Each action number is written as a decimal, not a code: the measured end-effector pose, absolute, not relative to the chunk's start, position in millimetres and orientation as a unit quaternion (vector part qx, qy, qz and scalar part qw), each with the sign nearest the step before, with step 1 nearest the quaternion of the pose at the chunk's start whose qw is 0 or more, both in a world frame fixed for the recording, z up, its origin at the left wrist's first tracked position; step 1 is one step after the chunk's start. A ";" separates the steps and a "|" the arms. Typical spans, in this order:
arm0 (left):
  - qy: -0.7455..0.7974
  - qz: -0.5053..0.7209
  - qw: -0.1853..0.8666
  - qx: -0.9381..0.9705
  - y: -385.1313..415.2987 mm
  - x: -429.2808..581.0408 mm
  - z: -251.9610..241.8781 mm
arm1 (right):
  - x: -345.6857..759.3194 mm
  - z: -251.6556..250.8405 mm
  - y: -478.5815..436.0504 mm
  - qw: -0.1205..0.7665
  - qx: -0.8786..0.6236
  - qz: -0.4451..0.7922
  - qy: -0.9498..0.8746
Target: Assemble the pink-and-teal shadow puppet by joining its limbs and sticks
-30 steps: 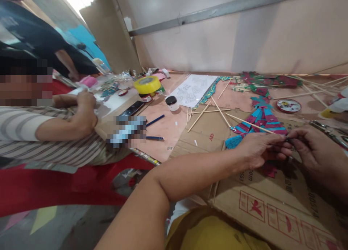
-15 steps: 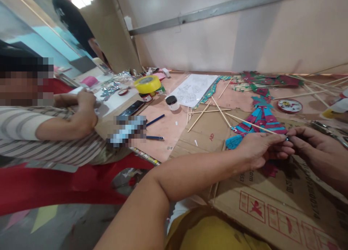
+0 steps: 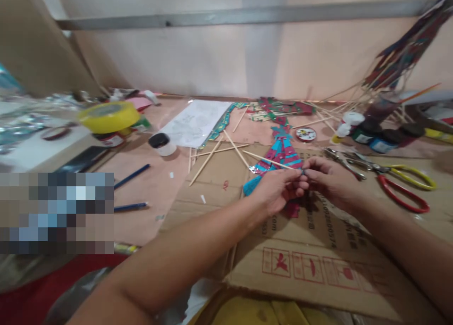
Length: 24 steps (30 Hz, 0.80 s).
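Observation:
Over the cardboard, my left hand (image 3: 278,190) is closed in a pinch on the end of a thin wooden stick (image 3: 264,159). My right hand (image 3: 327,181) meets it fingertip to fingertip, also pinched. A tiny bluish bit shows between the fingertips, too small to name. Beneath the stick lies a flat painted cut-out figure (image 3: 280,150) in turquoise and magenta, like a puppet, partly covered by my left hand. One of its arms ends at a shiny silvery tip (image 3: 253,169) on the left. Its lower magenta part shows below my fingers.
Pliers (image 3: 345,163) and scissors with red and yellow handles (image 3: 403,186) lie right. Behind them stand paint jars (image 3: 384,138). A round tin of small fasteners (image 3: 306,134), loose sticks (image 3: 207,161), a drawing sheet (image 3: 196,122), a black-lidded jar (image 3: 162,144) and yellow tape (image 3: 109,117) lie around.
My view has swung right, bringing the scissors, jars and hanging puppets into sight, while the seated person has mostly left the frame. Both hands keep their pinch at the stick's end.

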<state>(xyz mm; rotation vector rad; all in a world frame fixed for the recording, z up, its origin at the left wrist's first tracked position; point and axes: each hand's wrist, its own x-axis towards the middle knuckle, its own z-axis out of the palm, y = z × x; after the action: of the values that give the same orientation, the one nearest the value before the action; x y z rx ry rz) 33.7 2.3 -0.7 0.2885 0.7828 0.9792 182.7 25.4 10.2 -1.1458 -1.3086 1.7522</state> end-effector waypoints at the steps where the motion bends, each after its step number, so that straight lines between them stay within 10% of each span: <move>1: 0.364 0.454 0.802 0.137 2.3 33.1 -1.8 | 182.5 9.9 25.5 0.333 -0.433 0.678 -0.491; 24: 0.346 0.465 0.797 0.169 1.6 32.3 -8.2 | 187.4 11.4 27.2 0.323 -0.415 0.739 -0.421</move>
<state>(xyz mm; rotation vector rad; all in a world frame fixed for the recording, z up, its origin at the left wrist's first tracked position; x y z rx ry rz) 32.3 1.6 -8.2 0.3632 0.7432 0.9976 187.4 27.2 11.4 -1.0885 -1.1042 1.9404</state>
